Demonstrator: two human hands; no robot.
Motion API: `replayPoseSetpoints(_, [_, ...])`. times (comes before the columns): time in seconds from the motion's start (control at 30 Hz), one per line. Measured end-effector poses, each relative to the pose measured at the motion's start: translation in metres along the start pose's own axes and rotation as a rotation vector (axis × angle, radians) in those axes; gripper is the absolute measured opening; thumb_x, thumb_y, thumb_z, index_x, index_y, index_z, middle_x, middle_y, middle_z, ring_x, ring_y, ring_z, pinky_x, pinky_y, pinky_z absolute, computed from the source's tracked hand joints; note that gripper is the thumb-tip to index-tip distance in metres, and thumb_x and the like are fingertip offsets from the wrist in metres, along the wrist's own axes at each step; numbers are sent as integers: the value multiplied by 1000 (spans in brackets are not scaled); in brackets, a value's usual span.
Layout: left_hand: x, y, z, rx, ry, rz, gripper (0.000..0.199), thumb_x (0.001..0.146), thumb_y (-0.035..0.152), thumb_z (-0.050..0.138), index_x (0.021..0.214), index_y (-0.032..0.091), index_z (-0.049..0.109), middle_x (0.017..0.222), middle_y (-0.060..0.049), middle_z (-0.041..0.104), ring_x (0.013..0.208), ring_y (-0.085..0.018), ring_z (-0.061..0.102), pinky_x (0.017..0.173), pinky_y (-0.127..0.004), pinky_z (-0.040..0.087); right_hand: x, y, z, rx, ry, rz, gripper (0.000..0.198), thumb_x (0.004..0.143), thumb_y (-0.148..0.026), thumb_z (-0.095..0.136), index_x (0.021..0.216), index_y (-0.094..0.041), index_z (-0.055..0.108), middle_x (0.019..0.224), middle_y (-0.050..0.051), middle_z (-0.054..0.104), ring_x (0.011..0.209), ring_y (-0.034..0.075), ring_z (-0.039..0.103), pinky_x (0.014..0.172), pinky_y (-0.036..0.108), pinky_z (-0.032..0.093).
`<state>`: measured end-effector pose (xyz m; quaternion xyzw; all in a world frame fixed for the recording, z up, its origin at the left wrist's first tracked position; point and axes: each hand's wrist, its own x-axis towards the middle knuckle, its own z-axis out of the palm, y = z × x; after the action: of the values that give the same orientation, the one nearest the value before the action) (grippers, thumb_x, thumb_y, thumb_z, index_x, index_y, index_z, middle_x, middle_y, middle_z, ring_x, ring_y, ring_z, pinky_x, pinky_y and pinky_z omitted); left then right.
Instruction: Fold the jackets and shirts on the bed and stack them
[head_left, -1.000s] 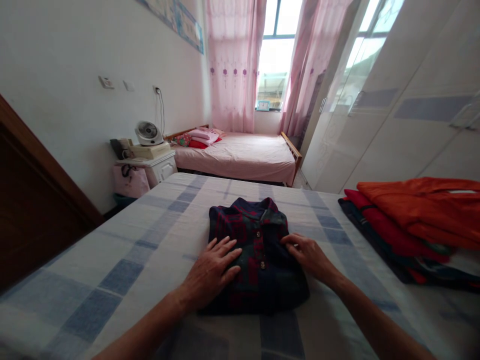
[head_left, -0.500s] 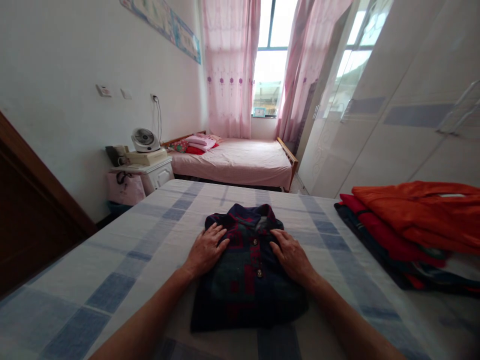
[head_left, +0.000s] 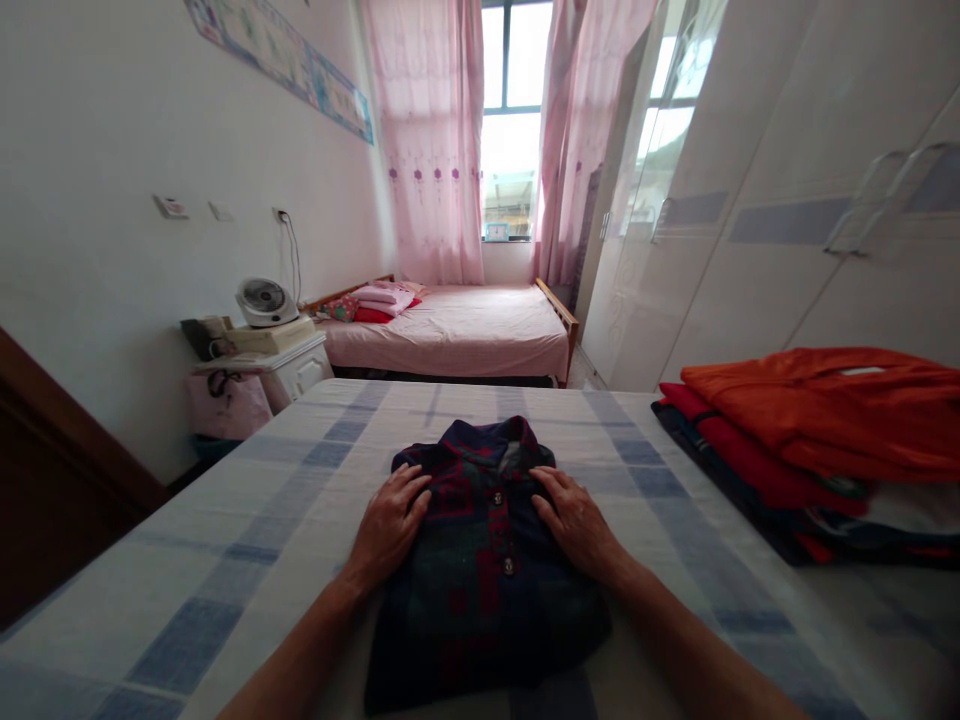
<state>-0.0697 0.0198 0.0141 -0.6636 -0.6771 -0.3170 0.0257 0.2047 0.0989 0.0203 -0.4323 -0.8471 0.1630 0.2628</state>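
Note:
A folded dark plaid shirt [head_left: 472, 580] in navy, green and red lies on the bed in front of me, its collar pointing away and its buttons facing up. My left hand [head_left: 390, 520] rests flat along the shirt's left edge, fingers stretched toward the collar. On the opposite edge my right hand [head_left: 574, 520] lies the same way, with its fingers spread on the cloth. Neither hand grips the fabric. The undersides of the palms are hidden.
The shirt lies on a blue-and-white checked bedsheet [head_left: 285, 490]. To the right is a stack of folded clothes [head_left: 817, 420], orange on top. Beyond are a pink bed [head_left: 465, 320], a white wardrobe [head_left: 787, 200] and a bedside cabinet [head_left: 300, 370] with a small fan [head_left: 264, 300].
The view has turned slightly to the right, so the room shifts left in the picture. Both hands stay flat on the shirt, almost unmoved relative to it.

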Motion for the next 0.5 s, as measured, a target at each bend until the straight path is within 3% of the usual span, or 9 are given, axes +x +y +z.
replayPoseSetpoints(0.17, [15, 29, -16, 69, 83, 59, 26, 86, 24, 46, 106, 19, 64, 113, -8, 62, 108, -23, 55, 96, -43, 43, 1, 1, 0, 4, 0, 1, 37, 89, -30, 41, 123, -21, 50, 129, 9, 50, 119, 22, 46, 100, 42, 34])
replayPoseSetpoints(0.33, [65, 77, -8, 62, -220, 42, 34, 92, 31, 38, 119, 23, 56, 110, -6, 62, 101, -20, 59, 89, -33, 44, 2, 2, 1, 15, 36, -1, 34, 88, -30, 41, 120, -24, 52, 126, 7, 52, 116, 22, 48, 100, 42, 34])
replayPoseSetpoints(0.5, [117, 81, 26, 70, -392, -82, 35, 91, 41, 41, 113, 22, 60, 101, -9, 66, 97, -24, 62, 85, -40, 46, 2, 3, 0, 52, 46, -8, 32, 88, -28, 42, 118, -22, 54, 125, 7, 53, 115, 21, 48, 100, 39, 34])
